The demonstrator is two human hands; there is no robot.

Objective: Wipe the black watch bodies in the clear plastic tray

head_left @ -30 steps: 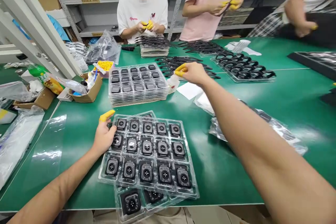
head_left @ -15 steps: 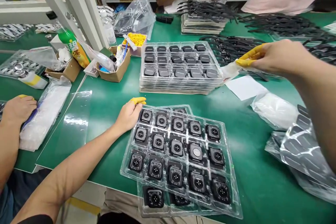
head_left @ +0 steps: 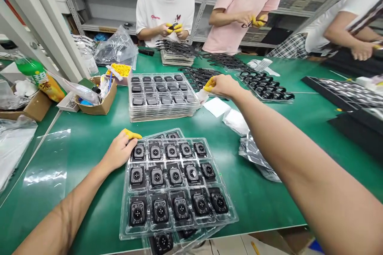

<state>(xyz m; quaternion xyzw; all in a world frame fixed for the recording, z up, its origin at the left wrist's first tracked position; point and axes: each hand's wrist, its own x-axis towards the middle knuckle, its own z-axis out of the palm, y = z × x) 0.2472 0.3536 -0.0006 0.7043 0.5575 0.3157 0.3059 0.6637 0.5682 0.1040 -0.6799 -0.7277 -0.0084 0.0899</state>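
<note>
My left hand (head_left: 122, 149), yellow cots on its fingers, grips the upper left corner of a clear plastic tray (head_left: 124, 212). Rows of black smartwatch bodies (head_left: 175, 176) lie in its pockets, sensor side up. A second such tray sits askew beneath it, mostly covered. My right hand (head_left: 223, 86), also with yellow finger cots, reaches far forward and pinches a small whitish, translucent plastic piece (head_left: 202, 96), perhaps a bag. That piece is at the right edge of a stack of clear trays (head_left: 161, 115) holding dark, rounded square pieces.
Left of the stack stand a cardboard box (head_left: 103, 103) of small items and a box of yellow finger cots (head_left: 120, 69). White paper (head_left: 216, 106) and plastic bags (head_left: 236, 121) lie to the right. Black watch straps (head_left: 200, 77) are piled behind. Several co-workers stand across the table.
My view has swung right and up, bringing more co-workers and the table's right side into sight. Both hands keep their holds, with little movement relative to the trays.
</note>
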